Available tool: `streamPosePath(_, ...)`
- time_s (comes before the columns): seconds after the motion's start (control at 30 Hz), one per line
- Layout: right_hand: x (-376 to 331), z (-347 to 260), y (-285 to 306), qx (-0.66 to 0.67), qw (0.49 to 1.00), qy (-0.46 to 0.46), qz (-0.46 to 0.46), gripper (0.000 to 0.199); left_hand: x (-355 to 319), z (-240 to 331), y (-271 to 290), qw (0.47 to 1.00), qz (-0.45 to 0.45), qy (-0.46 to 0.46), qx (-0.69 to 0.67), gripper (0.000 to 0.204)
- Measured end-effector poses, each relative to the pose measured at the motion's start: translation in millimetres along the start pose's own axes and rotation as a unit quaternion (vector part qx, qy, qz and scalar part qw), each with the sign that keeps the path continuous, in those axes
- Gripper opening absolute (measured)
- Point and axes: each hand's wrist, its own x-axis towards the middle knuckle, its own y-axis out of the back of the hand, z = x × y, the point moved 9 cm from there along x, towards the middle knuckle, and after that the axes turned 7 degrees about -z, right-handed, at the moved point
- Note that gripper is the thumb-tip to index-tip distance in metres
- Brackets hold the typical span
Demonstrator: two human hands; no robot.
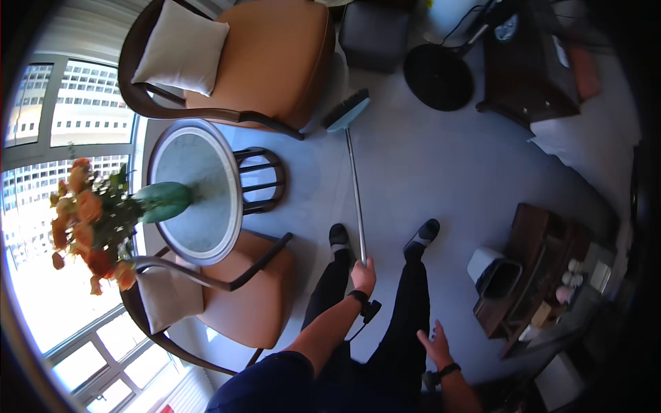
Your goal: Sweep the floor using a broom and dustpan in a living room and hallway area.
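My left hand [363, 277] is wrapped round the upper end of a broom's long metal handle [355, 186]. At the far end, the broom head [348, 111], pale blue-green with dark bristles, rests on the floor beside the front of an orange armchair [275, 55]. My right hand [435, 344] hangs free at my right side, fingers apart, holding nothing. Both wrists carry dark bands. My two feet in dark slippers stand on either side of the handle's upper part.
On the left are a round table [227, 227] with a green vase [165, 202] of orange flowers, and a second armchair [248, 303]. A dark stool [375, 34] and round black base [438, 77] stand far ahead. At right are a waste bin [494, 272] and wooden cabinet [527, 255].
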Motion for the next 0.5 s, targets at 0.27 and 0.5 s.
streamPosePath(0.27, 82.3, -102.1, 42.3, -0.32, 0.943, 0.059, 0.072, 0.105, 160.6, -10.4, -97.0, 0.99, 0.1, 0.075, -0.058, 0.043)
streamPosePath(0.5, 108.2, -166.6, 83.2, -0.336, 0.931, 0.136, 0.056, 0.093, 337.0, -8.4, -110.3, 0.97, 0.209, 0.052, -0.113, 0.047)
